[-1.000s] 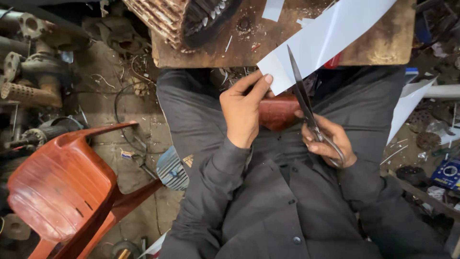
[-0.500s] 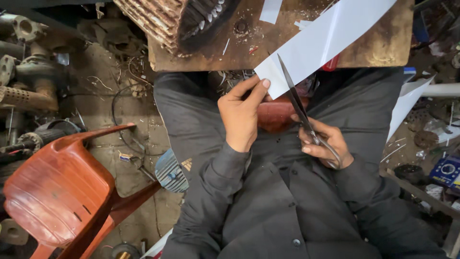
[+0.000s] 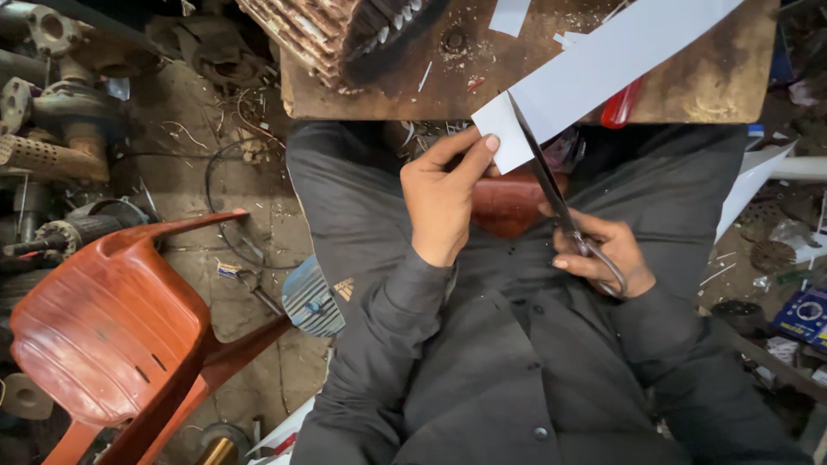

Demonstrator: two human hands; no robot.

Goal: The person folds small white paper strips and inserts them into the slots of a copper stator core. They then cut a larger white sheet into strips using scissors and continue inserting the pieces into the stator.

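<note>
White sheet [image 3: 603,65] slants over the wooden board [image 3: 431,77], its lower corner pinched by the left hand [image 3: 444,198]. The right hand [image 3: 599,254] is closed around the scissors [image 3: 551,185], whose blades now bite further up into the sheet edge than half a second ago.

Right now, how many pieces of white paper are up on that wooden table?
3: the long strip being cut by the scissors, a small piece at the top edge, a tiny scrap beside it.
</note>
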